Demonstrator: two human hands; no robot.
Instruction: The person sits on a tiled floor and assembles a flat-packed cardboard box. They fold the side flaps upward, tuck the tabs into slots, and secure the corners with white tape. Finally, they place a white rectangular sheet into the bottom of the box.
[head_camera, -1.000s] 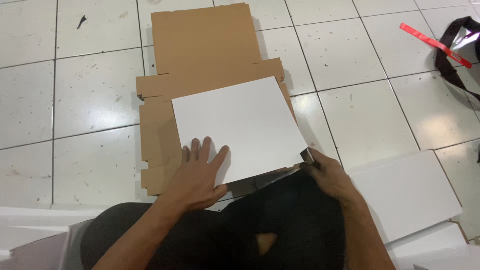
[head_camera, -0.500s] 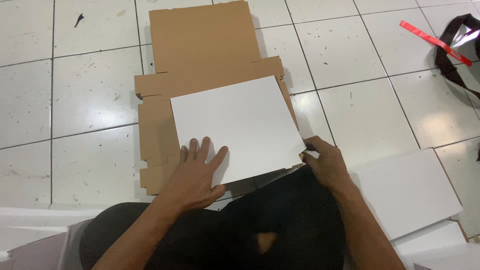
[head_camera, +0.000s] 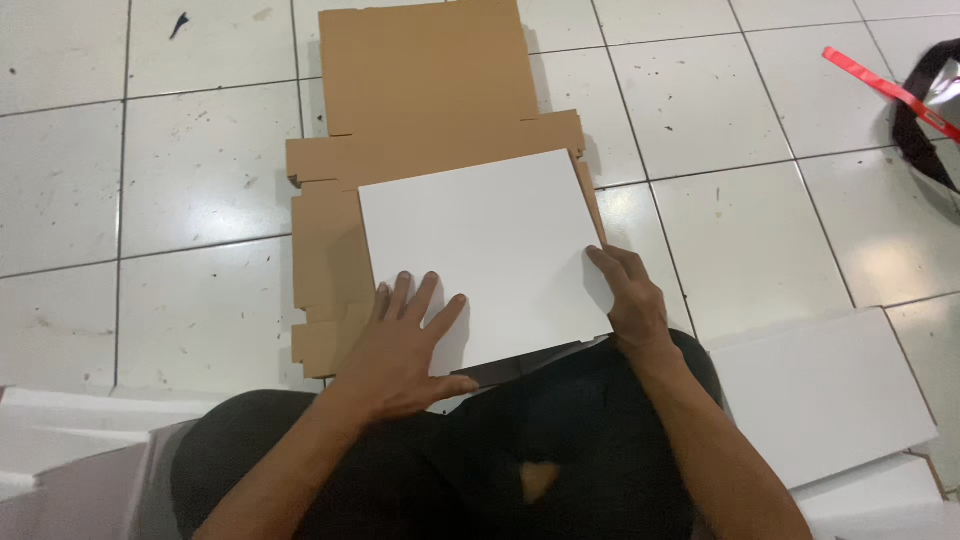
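Note:
A white rectangular board lies on top of a flattened brown cardboard box on the tiled floor. My left hand rests flat on the board's near left corner, fingers spread. At the board's right edge my right hand sits with fingers curled over the rim and fingertips pressing on the white surface. My knees in dark trousers are just below the board.
Another white board lies on the floor at the right. White foam-like pieces sit at the lower left. A red strip and a dark bag are at the upper right.
My right hand has slid up from the board's near right corner along its right edge. The board shifted slightly on the cardboard. My left hand stays pressed in place.

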